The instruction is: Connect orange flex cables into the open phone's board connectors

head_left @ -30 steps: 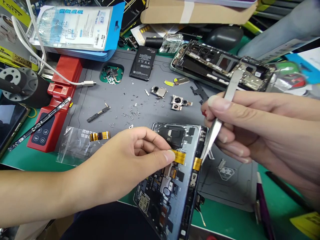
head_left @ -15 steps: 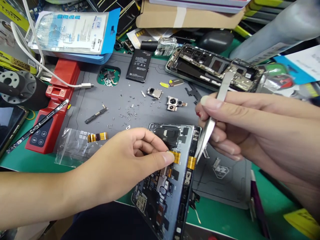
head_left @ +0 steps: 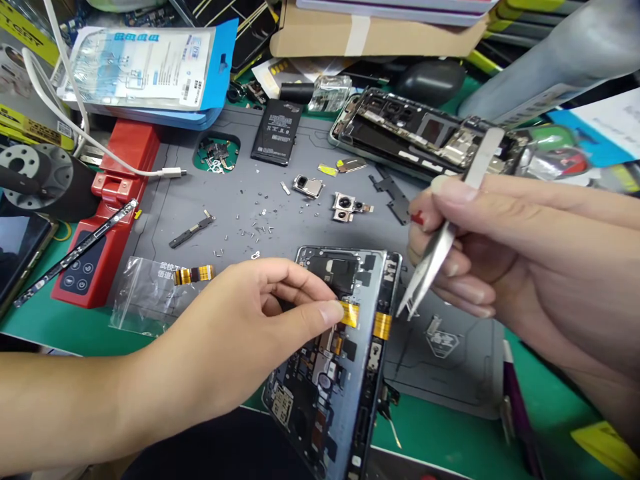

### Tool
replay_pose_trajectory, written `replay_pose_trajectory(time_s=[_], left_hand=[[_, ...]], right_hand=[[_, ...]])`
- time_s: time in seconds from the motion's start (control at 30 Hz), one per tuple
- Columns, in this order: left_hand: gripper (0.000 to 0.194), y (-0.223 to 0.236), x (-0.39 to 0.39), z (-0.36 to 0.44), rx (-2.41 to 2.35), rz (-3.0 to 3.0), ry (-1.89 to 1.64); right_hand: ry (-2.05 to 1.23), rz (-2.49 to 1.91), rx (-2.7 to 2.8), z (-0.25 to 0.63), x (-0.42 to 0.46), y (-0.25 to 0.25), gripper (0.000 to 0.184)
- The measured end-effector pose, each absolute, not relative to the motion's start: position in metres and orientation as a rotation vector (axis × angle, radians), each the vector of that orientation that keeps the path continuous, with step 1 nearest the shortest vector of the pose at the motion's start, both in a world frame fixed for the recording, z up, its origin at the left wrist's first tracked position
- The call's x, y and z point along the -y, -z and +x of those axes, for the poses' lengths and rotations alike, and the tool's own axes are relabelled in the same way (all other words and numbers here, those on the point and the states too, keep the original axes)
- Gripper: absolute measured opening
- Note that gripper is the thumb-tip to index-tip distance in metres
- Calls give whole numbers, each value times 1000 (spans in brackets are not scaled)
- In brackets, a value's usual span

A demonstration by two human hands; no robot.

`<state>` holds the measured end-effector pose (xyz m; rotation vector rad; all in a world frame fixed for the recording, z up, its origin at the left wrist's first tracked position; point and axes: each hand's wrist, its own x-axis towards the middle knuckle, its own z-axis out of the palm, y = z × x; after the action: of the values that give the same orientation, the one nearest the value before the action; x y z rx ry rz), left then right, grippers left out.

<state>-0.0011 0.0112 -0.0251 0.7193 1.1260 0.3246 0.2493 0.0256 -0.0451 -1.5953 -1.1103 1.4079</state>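
My left hand [head_left: 280, 313] is closed, thumb and fingers pinching one end of a gold flex cable [head_left: 350, 314]. That cable lies across the opened phone frame [head_left: 345, 393], and another gold section shows at the frame's right side. The frame stands tilted near the mat's front edge, its lower part reaching below the picture. In my right hand [head_left: 460, 247] is a pair of metal tweezers [head_left: 435, 260]. Their tips point down, apart from the cable and just right of the frame, with nothing visible between them. My left fingertips partly hide the cable's inner end.
On the grey mat [head_left: 220, 207] lie several tiny screws, a camera module [head_left: 346, 205], a battery [head_left: 277, 131] and a second flex cable [head_left: 194, 274] on a plastic bag. Another opened phone [head_left: 400, 130] sits behind my right hand. A red device [head_left: 107, 220] borders the left.
The tweezers in my right hand have moved right and slightly up, off the flex cable at the frame's side. My left hand and the phone frame have barely shifted.
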Motion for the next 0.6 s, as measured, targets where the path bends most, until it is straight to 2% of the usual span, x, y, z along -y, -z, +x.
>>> replay_pose_trajectory(time_s=[0.47, 0.6], left_hand=[[17, 30, -13, -4, -1104, 676, -311], [17, 31, -12, -4, -1086, 687, -321]], right_hand=[[-1363, -1653, 1112, 252, -21, 42, 55], [-1356, -1665, 1163, 251, -21, 39, 60]])
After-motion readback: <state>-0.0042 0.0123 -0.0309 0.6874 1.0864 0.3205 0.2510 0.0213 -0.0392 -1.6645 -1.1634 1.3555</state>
